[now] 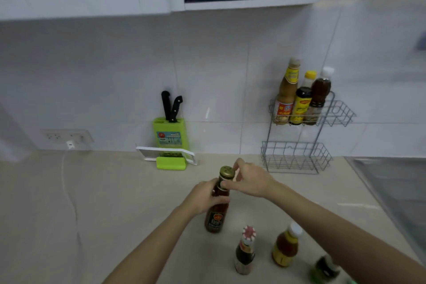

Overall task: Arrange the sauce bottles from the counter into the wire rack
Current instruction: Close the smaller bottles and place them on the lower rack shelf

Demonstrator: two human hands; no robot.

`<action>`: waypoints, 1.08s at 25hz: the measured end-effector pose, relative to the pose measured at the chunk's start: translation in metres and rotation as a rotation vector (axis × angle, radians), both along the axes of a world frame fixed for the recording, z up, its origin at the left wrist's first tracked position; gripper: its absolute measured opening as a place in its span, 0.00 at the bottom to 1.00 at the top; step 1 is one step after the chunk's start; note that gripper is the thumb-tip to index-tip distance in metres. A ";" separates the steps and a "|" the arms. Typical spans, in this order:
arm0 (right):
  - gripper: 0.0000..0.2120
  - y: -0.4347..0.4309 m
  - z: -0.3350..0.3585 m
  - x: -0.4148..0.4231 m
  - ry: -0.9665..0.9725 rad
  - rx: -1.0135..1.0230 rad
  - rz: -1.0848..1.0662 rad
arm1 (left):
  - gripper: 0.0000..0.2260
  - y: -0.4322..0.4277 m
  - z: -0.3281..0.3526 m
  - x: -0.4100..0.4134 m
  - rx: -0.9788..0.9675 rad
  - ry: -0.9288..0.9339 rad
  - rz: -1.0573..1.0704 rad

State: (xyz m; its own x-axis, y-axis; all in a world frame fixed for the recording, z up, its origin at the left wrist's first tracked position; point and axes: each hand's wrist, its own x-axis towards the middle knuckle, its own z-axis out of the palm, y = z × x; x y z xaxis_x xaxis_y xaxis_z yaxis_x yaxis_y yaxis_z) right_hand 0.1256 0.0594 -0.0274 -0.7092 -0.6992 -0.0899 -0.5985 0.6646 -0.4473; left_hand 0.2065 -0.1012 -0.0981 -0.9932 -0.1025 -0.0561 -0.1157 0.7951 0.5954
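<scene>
A dark red sauce bottle (215, 219) with a gold cap stands on the beige counter. My left hand (202, 198) is wrapped around its neck from the left. My right hand (250, 181) pinches the neck just under the cap from the right. The two-tier wire rack (297, 157) stands against the wall behind; its upper shelf holds three bottles (299, 101), its lower shelf holds nothing. Nearer me on the counter stand a dark bottle with a red-white cap (245, 252), a yellow-labelled bottle (285, 246) and a blurred green bottle (323, 268), partly behind my right forearm.
A green knife block (169, 132) with two black-handled knives stands at the wall, a white and green slicer (169, 159) in front of it. A wall socket (68, 137) is at the left. A metal sink (396, 189) lies at the right counter edge.
</scene>
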 end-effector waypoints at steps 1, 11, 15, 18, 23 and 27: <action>0.27 0.011 0.001 -0.009 -0.019 -0.042 -0.028 | 0.21 0.011 0.011 -0.016 -0.025 0.005 -0.028; 0.16 0.146 -0.029 -0.109 -0.577 -1.111 -0.848 | 0.17 0.085 0.021 -0.143 0.421 -0.019 0.112; 0.19 0.176 -0.047 -0.150 -0.700 -1.350 -1.067 | 0.10 0.085 0.000 -0.168 0.474 -0.024 0.369; 0.26 0.169 -0.060 -0.172 -0.670 -1.444 -1.152 | 0.10 0.097 -0.010 -0.185 0.445 -0.087 0.371; 0.19 0.156 -0.078 -0.205 -0.562 -1.315 -1.142 | 0.09 0.113 -0.030 -0.206 0.313 -0.197 0.269; 0.15 0.138 -0.078 -0.222 -0.374 -1.064 -0.938 | 0.09 0.114 -0.038 -0.222 0.285 -0.261 0.260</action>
State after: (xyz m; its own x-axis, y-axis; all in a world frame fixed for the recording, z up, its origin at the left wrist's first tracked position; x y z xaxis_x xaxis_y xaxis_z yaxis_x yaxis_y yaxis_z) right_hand -0.0960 0.1969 -0.1049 -0.9832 0.1422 -0.1144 0.1158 0.0015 -0.9933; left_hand -0.0156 0.0126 -0.1363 -0.8854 -0.2908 -0.3626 -0.4646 0.5282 0.7107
